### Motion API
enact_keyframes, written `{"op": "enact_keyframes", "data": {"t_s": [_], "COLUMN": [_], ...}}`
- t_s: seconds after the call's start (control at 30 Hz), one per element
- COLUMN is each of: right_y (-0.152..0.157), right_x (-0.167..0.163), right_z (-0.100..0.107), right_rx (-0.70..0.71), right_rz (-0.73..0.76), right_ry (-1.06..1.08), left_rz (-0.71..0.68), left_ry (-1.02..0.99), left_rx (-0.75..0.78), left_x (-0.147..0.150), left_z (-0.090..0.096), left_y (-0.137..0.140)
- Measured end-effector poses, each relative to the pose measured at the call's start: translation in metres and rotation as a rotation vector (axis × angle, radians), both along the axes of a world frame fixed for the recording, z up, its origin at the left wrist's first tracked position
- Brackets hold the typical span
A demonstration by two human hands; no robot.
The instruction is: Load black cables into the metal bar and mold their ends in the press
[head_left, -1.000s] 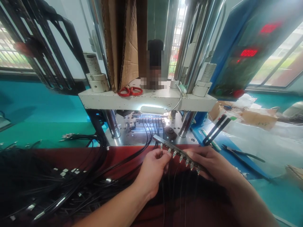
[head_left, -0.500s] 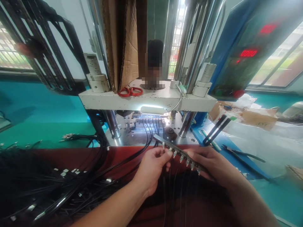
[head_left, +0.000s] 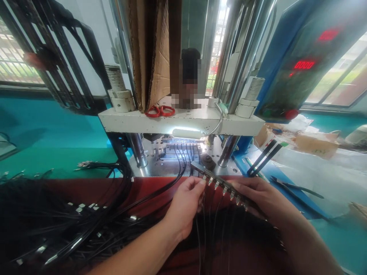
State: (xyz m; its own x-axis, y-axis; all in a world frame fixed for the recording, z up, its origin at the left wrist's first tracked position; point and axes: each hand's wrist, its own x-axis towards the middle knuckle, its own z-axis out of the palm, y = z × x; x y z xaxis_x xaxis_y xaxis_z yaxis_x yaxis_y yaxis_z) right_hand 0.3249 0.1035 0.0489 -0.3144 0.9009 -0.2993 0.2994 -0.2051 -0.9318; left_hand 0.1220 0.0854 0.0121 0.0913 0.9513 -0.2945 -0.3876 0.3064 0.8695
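My right hand is closed around the lower end of a dark, narrow bar, which slants up to the left in front of the press. Several small metal connectors stick out in a row along its near edge, with thin black cables hanging down from them. At the upper end of that row, my left hand pinches a connector between thumb and fingertips. Behind the bar, more black cables run into a lit metal fixture on the press bed.
A white press plate on steel posts spans above the fixture, with red-handled scissors on it. Left lies a heap of black cables with metal ends. Right are pliers, plastic bags and a control box.
My left hand has shifted to the connector at the bar's upper end, which now sits against the bar. The whole view has moved slightly.
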Motion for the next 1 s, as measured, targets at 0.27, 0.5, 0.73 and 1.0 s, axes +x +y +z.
{"op": "enact_keyframes", "data": {"t_s": [0.27, 0.5, 0.73, 1.0], "right_y": [0.0, -0.0002, -0.0015, -0.0028], "right_x": [0.0014, 0.0006, -0.0008, -0.0039], "right_z": [-0.0059, -0.0054, -0.006, -0.0018], "right_rx": [0.036, 0.084, 0.075, 0.047], "right_rz": [0.032, 0.061, 0.1, 0.094], "right_ry": [0.028, -0.053, -0.036, -0.027], "left_rz": [0.008, -0.004, -0.028, -0.051], "left_ry": [0.037, 0.03, 0.032, 0.077], "left_rx": [-0.03, -0.027, -0.018, 0.016], "left_x": [0.0016, 0.0009, 0.0005, 0.0], "left_z": [0.0031, 0.0023, 0.0006, -0.0016], "left_y": [0.0, 0.0012, 0.0005, 0.0042]}}
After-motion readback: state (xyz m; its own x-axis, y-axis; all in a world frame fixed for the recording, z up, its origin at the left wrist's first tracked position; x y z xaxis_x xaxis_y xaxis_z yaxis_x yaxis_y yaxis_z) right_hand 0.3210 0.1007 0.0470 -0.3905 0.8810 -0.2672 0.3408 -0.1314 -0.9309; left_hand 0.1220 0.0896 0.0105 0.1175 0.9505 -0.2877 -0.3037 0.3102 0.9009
